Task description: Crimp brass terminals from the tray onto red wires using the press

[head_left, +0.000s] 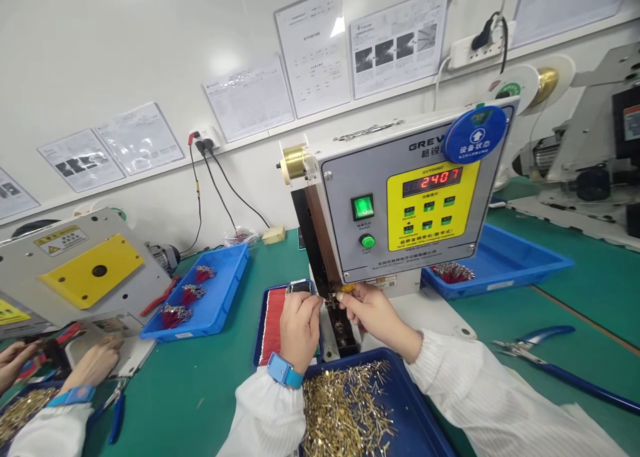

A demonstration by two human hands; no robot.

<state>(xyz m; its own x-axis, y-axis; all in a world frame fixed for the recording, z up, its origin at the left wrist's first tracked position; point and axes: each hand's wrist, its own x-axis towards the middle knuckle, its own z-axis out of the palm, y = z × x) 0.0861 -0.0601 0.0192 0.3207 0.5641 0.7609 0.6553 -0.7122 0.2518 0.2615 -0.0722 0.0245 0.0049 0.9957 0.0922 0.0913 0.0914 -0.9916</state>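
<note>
My left hand (300,327) is closed in a pinch at the crimping station (340,330) of a grey machine (370,177). A thin piece shows at its fingertips, too small to name. Facing it, my right hand (375,313) pinches at the same spot; what its fingers hold is hidden. A small yellow part (347,287) sits just above the right fingertips. Below both hands lies a blue tray (417,410) heaped with small brass-coloured metal terminals (345,410). Left of my left hand, a smaller tray holds a row of red wires (273,323).
On the right, a blue bin (520,260) holds bundled red wires, and blue-handled pliers (545,357) lie on the green table (200,390). Another blue bin (200,303) stands left. A co-worker's hands (95,363) are at a second machine (90,263), near other pliers (116,410).
</note>
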